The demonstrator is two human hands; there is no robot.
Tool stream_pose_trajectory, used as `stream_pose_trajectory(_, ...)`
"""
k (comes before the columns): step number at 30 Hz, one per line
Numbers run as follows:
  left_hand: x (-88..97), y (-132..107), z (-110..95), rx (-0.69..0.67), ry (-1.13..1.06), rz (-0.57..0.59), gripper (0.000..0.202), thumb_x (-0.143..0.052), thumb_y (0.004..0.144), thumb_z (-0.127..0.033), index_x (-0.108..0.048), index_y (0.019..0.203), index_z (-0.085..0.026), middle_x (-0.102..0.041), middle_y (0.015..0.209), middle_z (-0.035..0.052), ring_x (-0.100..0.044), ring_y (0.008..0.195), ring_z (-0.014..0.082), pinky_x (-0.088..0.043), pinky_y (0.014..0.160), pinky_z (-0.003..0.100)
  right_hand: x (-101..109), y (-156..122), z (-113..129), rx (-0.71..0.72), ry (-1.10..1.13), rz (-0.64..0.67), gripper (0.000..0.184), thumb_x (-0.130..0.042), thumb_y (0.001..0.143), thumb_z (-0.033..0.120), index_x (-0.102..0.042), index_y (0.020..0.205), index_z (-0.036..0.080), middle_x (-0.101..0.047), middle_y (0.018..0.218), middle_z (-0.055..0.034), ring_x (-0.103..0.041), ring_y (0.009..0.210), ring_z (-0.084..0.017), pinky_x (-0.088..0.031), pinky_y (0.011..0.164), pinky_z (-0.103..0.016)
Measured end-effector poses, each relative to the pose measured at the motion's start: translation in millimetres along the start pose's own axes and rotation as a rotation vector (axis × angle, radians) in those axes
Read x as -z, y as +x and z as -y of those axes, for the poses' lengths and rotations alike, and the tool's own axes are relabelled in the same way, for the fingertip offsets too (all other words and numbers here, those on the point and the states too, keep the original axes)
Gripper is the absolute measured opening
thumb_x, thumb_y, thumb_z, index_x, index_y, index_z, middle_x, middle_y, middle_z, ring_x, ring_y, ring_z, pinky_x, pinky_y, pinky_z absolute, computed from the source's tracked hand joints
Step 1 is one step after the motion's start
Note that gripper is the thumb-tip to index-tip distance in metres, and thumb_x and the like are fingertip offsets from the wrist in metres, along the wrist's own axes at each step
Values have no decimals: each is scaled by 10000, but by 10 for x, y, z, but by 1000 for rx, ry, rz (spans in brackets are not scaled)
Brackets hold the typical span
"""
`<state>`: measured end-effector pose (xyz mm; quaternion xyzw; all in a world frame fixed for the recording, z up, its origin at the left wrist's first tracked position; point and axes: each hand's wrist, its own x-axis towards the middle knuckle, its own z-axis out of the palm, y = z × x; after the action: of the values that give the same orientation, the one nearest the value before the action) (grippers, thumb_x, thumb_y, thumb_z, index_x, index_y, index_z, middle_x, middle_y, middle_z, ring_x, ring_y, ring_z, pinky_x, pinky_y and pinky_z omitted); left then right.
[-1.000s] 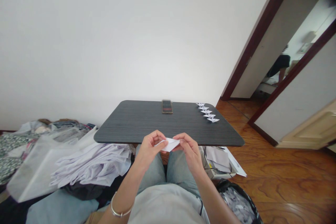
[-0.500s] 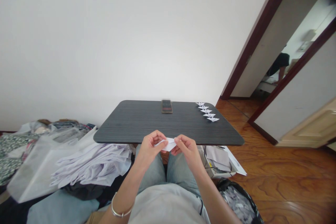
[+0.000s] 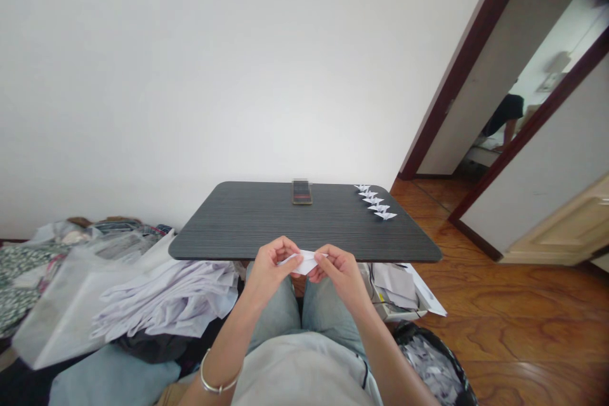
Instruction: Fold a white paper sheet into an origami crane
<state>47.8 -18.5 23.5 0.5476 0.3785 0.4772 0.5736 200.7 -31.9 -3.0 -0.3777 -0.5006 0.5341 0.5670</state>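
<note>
While close together, left hand (image 3: 267,271), right hand (image 3: 341,271): fingers (image 3: 285,247) on paper (image 3: 305,261).

I see one small piece of white paper (image 3: 304,261), folded into a flat, narrow shape with creased edges. It is held roughly level in the air, just in front of the near edge of the tabletop (image 3: 266,228). Its left end is pinched in the left hand (image 3: 269,269) and its right end in the right hand (image 3: 340,271), fingers closed on it

Matt white paper piece (image 3: 304,261), dark wood-grain matt table (image 3: 247,228), glossy wooden floor (image 3: 523,311)
</note>
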Motion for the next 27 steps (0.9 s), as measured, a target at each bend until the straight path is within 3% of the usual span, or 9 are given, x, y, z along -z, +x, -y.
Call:
stream_pose_trajectory(3,13,4,4,-15,-6,4,213,-704,664,-282,-552,690,-136,-578,603,-19,-527,552,87,-449,488,177,9,-16,13,80,0,-54,213,-684,737,369,-604,823,192,-665,574,23,-622,515,-120,-499,525,-213)
stream_pose_trajectory(6,31,7,20,-35,14,-2,189,-694,671,-266,-557,691,-137,-584,615,-17,-538,562,92,-458,498,183,24,-30,21,102,-20,-67,193,-695,730,349,-607,785,186,-668,599,12,-630,549,-124,-497,545,-217)
stream_pose_trajectory(16,30,-18,-7,-95,157,-36,147,-664,690,-249,-565,680,-141,-597,644,-3,-559,584,110,-479,519,204,78,5,29,10,-21,-74,239,-715,695,389,-662,694,156,-687,576,-22,-639,532,-133,-520,546,-230)
stream_pose_trajectory(27,56,-4,-7,-69,131,-11,175,-686,668,-258,-556,671,-140,-599,630,-5,-558,571,106,-461,499,193,90,30,44,-55,9,-52,277,-744,640,421,-675,671,154,-692,559,-26,-639,500,-129,-538,534,-236)
